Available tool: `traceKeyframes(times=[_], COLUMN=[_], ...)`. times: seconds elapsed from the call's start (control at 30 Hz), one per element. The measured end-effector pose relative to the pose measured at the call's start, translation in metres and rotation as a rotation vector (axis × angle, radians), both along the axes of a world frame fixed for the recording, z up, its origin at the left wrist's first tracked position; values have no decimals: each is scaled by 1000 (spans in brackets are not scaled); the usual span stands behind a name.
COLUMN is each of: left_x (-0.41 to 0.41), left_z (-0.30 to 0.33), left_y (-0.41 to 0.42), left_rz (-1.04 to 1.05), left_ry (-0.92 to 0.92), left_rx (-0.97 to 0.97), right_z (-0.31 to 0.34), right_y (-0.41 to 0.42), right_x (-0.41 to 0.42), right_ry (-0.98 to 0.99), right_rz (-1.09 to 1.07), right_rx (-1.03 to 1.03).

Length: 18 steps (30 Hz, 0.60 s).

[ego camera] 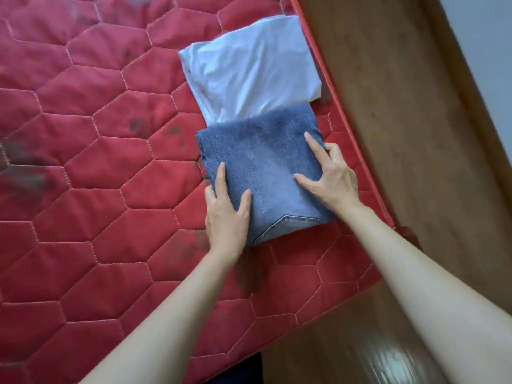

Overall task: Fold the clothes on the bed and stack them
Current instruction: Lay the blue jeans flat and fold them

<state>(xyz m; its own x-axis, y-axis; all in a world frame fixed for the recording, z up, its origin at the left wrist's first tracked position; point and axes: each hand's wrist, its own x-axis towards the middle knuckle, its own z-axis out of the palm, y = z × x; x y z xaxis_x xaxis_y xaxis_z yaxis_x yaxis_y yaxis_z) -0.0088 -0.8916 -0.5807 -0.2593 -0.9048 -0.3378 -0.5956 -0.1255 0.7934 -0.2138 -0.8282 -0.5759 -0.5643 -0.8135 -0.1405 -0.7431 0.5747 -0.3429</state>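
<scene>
A folded pair of blue jeans lies near the right edge of the red quilted mattress, a back pocket showing at its near end. Its far end overlaps the near edge of a folded white garment. My left hand holds the jeans' left side, index finger and thumb on top and the other fingers wrapped over the edge. My right hand holds the right side the same way, with index finger and thumb spread on the denim.
A brown wooden bed frame runs along the mattress's right edge, close to both garments. Glossy wooden floor shows at the lower right. The red mattress stretches far to the left, with dark stains on it.
</scene>
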Motion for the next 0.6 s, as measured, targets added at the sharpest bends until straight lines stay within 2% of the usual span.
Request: traceKeyframes(times=[0.1, 0.2, 0.3, 0.43, 0.5, 0.6], left_x=[-5, -2, 2, -9, -18, -20], left_z=[-14, -17, -12, -13, -20, -37], left_y=[3, 4, 2, -7, -12, -16], left_rz=[-46, -82, -133, -409, -542, -613], left_ry=[-60, -128, -364, -419, -444, -505], left_rx=[31, 2, -264, -596, -656, -592], right_z=[-13, -20, -20, -23, -33, -50], right_y=[5, 4, 0, -22, -32, -30], right_x=[-13, -13, -2, 27, 41, 41], right_ry=[-63, -61, 98, 260, 283, 306], right_rz=[35, 62, 69, 218, 330, 433], right_rx=[67, 48, -18, -179, -147, -55])
